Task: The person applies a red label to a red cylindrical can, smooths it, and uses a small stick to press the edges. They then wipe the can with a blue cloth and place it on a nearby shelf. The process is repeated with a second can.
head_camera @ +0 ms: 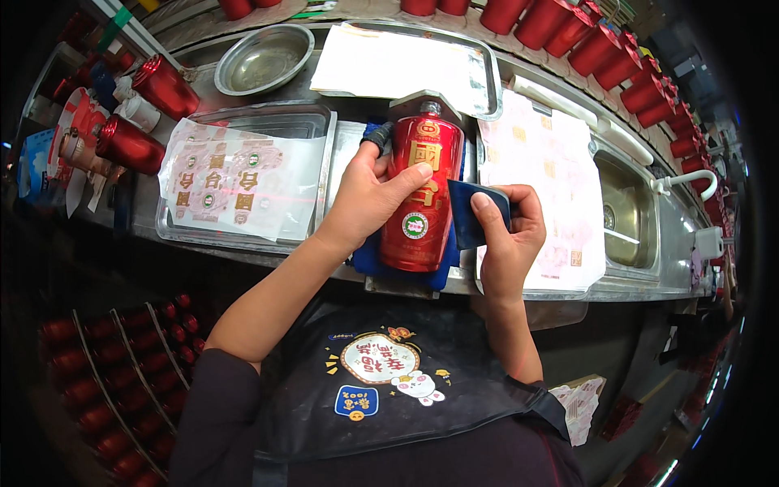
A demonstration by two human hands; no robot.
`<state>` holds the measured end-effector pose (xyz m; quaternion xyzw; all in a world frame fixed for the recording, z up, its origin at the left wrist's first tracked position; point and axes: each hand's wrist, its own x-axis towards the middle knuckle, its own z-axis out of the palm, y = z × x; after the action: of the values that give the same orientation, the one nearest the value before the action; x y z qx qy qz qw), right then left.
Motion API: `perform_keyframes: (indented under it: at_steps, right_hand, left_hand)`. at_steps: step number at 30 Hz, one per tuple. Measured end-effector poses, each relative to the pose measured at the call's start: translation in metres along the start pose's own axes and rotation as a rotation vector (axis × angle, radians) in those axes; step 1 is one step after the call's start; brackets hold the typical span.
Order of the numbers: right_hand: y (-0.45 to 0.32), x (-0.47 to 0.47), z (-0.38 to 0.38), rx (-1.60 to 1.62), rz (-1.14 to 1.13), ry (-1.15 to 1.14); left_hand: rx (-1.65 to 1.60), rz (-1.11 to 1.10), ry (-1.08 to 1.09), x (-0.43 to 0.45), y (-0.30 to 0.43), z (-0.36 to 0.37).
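Observation:
A glossy red bottle (414, 248) with gold characters and a round green-and-white emblem lies before me, its neck pointing away. Beneath it is a blue cloth (372, 259), and a metal support (420, 97) stands behind the neck. My left hand (377, 195) grips the bottle from its left side, thumb across the front; a dark wrap covers one finger. Between the thumb and fingers of my right hand (517, 234) is a flat dark-blue scraper (481, 213), its edge close to the bottle's right side. Whether the edge touches the bottle, I cannot tell.
On the left, printed decal sheets (231, 176) lie over a clear tray (325, 182). Larger decal sheets (548, 207) are at right, beside a sink (627, 207). Behind are a metal bowl (265, 61), a tray of white sheets (395, 61) and several red bottles (593, 52).

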<state>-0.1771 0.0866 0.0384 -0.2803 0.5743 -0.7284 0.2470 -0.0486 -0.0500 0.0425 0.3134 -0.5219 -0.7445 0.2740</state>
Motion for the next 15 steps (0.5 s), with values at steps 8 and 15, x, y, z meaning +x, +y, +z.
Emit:
perform_keyframes:
  at_steps: [8,15]
  right_hand:
    - [0.010,0.037,0.020,-0.391,-0.271,0.024]
    - [0.000,0.070,0.019,-0.373,-0.325,-0.121]
  left_hand:
    - [-0.036,-0.046,-0.004,-0.004,0.004,-0.003]
    - [0.027,0.071,-0.040,-0.013,0.003,-0.007]
